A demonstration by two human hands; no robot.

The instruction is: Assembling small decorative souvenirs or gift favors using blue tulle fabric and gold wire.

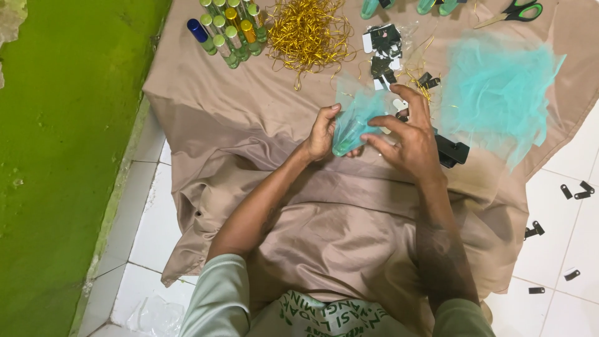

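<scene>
1. Between the two hands, in the head view, sits a small bottle wrapped in thin see-through teal net (pixel 353 125). It is lifted a little above the tan cloth sheet (pixel 249 125) that covers the floor.
2. The left hand (pixel 321 132) is curled round the left side of the wrapped bottle, thumb on top near the loose net. It has a real hold on it.
3. The right hand (pixel 409 140) is half open. Its fingers are spread, and the fingertips (pixel 374 120) touch the right side of the net. It pinches only lightly.
4. I think the net is being gathered round the bottle. To do this well, the left hand should hold the bottle firm while the right hand pulls the net smooth and bunches it evenly at the top.
5. Net is soft and slippery, so slow small pulls look best.
6. Just beyond the right hand lie small black clips (pixel 382 50) and a flat black piece (pixel 453 151) beside it.
7. Farther past the right hand is a fluffy pile of teal net squares (pixel 499 87), and green-handled scissors (pixel 515 11).
8. Beyond the left hand are a tangle of shiny gold string (pixel 306 31) and a row of little glass bottles with gold caps (pixel 231 31).
</scene>
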